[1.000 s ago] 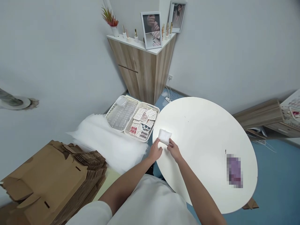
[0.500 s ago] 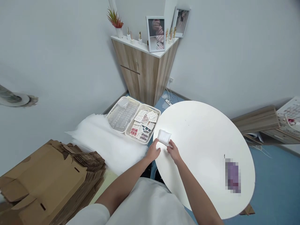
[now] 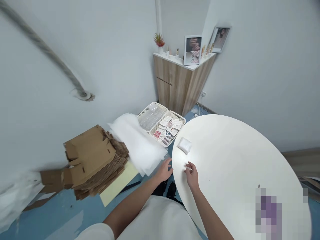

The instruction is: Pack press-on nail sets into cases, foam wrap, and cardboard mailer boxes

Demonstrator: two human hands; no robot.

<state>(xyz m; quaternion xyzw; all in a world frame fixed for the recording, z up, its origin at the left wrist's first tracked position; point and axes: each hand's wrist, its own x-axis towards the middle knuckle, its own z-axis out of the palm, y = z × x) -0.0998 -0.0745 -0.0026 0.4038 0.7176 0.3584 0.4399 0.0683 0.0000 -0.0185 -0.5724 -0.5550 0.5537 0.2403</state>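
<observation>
A small white wrapped packet (image 3: 184, 145) lies on the left part of the round white table (image 3: 232, 160). Just below it, my right hand (image 3: 192, 176) hovers over the tabletop, fingers loosely curled and apart, with nothing in them. My left hand (image 3: 164, 170) is at the table's left edge, its fingers spread and nothing held. Neither hand touches the packet. Left of my left hand is a stack of white foam sheets (image 3: 137, 143).
Flattened brown cardboard boxes (image 3: 92, 160) are piled at the left, over a pale yellow board (image 3: 118, 183). Behind the foam stand two white baskets, one with clear trays (image 3: 151, 116), one with cards of press-on nails (image 3: 166, 131). A wooden corner cabinet (image 3: 172, 85) stands beyond.
Both my hands have come away from the packet, which stays on the table. The camera view has turned to the left, showing more of the cardboard pile.
</observation>
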